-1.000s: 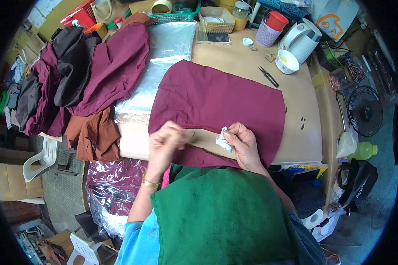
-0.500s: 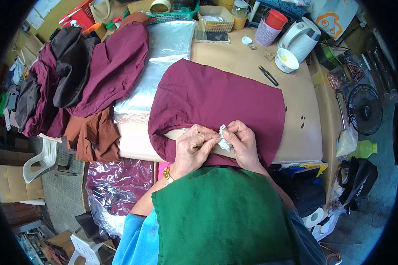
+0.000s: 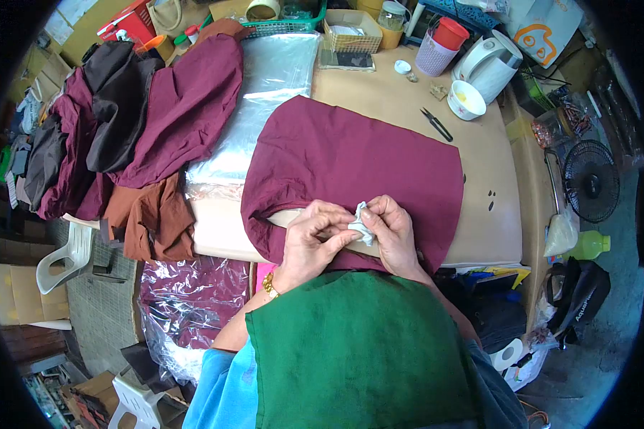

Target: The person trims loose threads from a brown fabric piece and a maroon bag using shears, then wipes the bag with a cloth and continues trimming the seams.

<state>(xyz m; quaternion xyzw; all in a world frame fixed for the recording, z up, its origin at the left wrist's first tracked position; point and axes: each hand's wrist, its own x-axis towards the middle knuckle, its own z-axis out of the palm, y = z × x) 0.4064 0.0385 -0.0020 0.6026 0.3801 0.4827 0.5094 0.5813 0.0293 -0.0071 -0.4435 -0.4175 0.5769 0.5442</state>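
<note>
Both hands are working at the near edge of the table (image 3: pixel 490 222), over a maroon garment (image 3: pixel 358 157) lying flat on it. Right hand (image 3: pixel 395 232) is curling its fingers closed around a small crumpled white wad (image 3: pixel 363 227), pinching it against the thumb. Left hand (image 3: pixel 309 239) is bunching its fingers together with the tips touching the wad's left edge, apparently pinching it too. The wad is sitting between the two hands, just above the garment's near hem.

Containers at the far edge:
- A white bowl (image 3: pixel 466 100) is holding something yellowish.
- A lilac perforated cup (image 3: pixel 433 60) is carrying a red cup (image 3: pixel 451 32) inside it.
- A woven tray (image 3: pixel 350 32) is holding white pieces, too small to identify.
- A green basket (image 3: pixel 288 27) is sitting with a tape roll (image 3: pixel 262 10) at its rim.
- The contents of the glass jar (image 3: pixel 391 14) are unclear.
- A white kettle (image 3: pixel 488 68) is standing just beside the bowl.

Black snips (image 3: pixel 435 124) are lying near the bowl, apart from the garment. Clear plastic bags (image 3: pixel 265 93) are lying left of the garment, next to a pile of clothes (image 3: pixel 122 114).
</note>
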